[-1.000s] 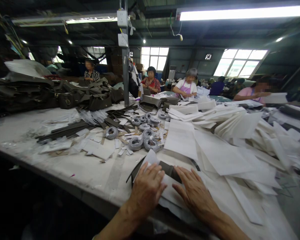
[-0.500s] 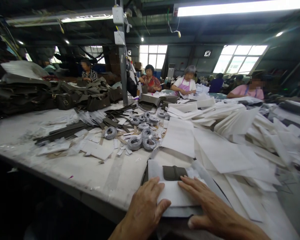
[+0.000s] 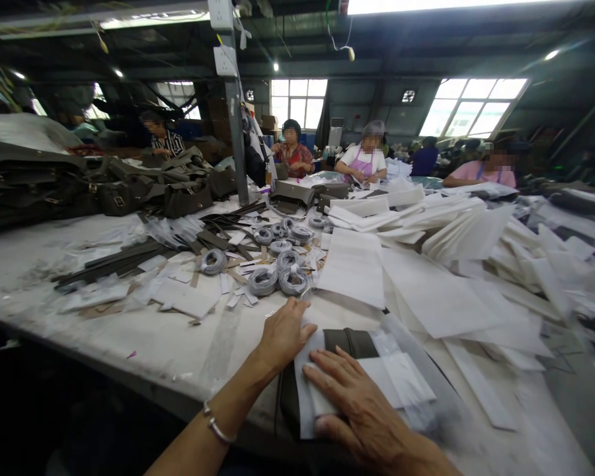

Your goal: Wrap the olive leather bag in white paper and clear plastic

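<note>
A dark olive bag (image 3: 350, 342) lies at the near edge of the work table (image 3: 168, 337), partly wrapped in white sheet and clear film. My left hand (image 3: 283, 332) rests flat on the white sheet at the bag's left end, fingers spread. My right hand (image 3: 353, 406) presses palm-down on a folded white sheet (image 3: 387, 383) laid over the bag's near side. Neither hand grips anything.
Several grey coiled rolls (image 3: 277, 274) and paper scraps lie behind the bag. A big heap of white sheets (image 3: 451, 264) covers the right half. Dark bags (image 3: 129, 188) are stacked at far left. A pole (image 3: 235, 125) stands mid-table. Several people sit along the far side.
The view has shifted right and down a little. My left hand moved forward to the bag's left end. My right hand slid left onto the folded sheet over the bag.
</note>
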The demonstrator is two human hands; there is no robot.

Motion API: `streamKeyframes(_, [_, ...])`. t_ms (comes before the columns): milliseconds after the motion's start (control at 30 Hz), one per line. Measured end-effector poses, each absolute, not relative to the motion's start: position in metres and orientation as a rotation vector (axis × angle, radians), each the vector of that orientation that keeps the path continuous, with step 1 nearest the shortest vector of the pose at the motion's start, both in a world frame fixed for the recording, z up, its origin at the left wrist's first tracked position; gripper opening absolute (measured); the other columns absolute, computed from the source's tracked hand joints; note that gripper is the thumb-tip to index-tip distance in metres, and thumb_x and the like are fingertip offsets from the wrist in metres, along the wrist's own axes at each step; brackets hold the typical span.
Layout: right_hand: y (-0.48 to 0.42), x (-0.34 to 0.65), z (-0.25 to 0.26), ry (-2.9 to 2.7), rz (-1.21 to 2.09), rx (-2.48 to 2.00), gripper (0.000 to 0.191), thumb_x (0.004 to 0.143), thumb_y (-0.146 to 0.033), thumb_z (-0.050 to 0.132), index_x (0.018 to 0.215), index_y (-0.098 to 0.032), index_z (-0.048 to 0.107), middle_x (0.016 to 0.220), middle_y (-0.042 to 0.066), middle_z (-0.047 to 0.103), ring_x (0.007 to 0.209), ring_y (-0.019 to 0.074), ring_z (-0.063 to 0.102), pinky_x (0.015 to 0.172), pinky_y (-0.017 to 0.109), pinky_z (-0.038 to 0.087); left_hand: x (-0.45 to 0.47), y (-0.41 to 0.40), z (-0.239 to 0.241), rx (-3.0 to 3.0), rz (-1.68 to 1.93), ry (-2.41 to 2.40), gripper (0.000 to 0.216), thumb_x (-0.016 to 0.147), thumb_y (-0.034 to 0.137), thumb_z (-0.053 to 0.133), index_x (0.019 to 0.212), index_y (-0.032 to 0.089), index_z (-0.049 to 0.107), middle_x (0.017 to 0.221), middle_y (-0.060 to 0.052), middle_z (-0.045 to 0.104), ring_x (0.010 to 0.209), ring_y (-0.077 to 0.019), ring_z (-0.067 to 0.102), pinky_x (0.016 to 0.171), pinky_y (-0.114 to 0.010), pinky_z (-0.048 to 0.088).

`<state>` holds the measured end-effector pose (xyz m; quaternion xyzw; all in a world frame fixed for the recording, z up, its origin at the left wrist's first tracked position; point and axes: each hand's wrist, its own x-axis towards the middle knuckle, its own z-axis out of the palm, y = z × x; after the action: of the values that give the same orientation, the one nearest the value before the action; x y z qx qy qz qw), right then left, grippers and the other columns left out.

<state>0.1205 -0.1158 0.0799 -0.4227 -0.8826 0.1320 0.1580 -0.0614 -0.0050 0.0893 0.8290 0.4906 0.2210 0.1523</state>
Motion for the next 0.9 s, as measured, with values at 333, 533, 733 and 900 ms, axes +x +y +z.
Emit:
streamKeyframes(333, [-0.114, 0.116, 0.053, -2.497, 0.25, -1.288, 0.061, 0.097, -0.053, 0.05, 0.152, -0.028, 0.036, 0.153, 0.008, 0.044, 0.138, 0.029, 0.044, 0.114, 0.055, 0.036, -0.041, 0.022, 0.062, 2.491, 0.696, 1.162, 0.047, 0.078, -0.007, 0.038, 0.106, 0.02, 0.065, 0.104, -0.003, 0.062, 0.093, -0.0156, 0.062, 0.088, -0.027, 0.051])
streamKeyframes(533, [-0.112, 0.111, 0.049, -2.436, 0.219, -1.361, 0.05, 0.099, -0.035, 0.05, 0.148, -0.028, 0.043, 0.149, 0.007, 0.049, 0.133, 0.0273, 0.049, 0.112, 0.053, 0.04, -0.041, 0.026, 0.04, 2.537, 0.703, 1.134, 0.042, 0.079, -0.006, 0.038, 0.1, 0.019, 0.065, 0.102, -0.003, 0.061, 0.092, -0.0162, 0.06, 0.085, -0.027, 0.051])
streamKeyframes(733, [-0.113, 0.108, 0.049, -2.422, 0.174, -1.374, 0.046, 0.1, -0.031, 0.048, 0.146, -0.026, 0.047, 0.148, 0.007, 0.051, 0.133, 0.0261, 0.05, 0.112, 0.052, 0.039, -0.043, 0.023, 0.05, 2.538, 0.811, 1.196, 0.031, 0.084, -0.002, 0.045, 0.096, 0.017, 0.065, 0.108, -0.007, 0.064, 0.101, -0.0207, 0.06, 0.093, -0.036, 0.05])
streamKeyframes(900, [-0.113, 0.103, 0.052, -2.373, 0.199, -1.384, 0.044, 0.1, -0.034, 0.048, 0.143, -0.024, 0.049, 0.144, 0.008, 0.055, 0.132, 0.0262, 0.051, 0.112, 0.051, 0.039, -0.059, -0.012, 0.074, 2.543, 0.891, 1.035, 0.02, 0.092, 0.015, 0.055, 0.108, 0.021, 0.066, 0.128, -0.006, 0.064, 0.121, -0.0201, 0.056, 0.107, -0.038, 0.045])
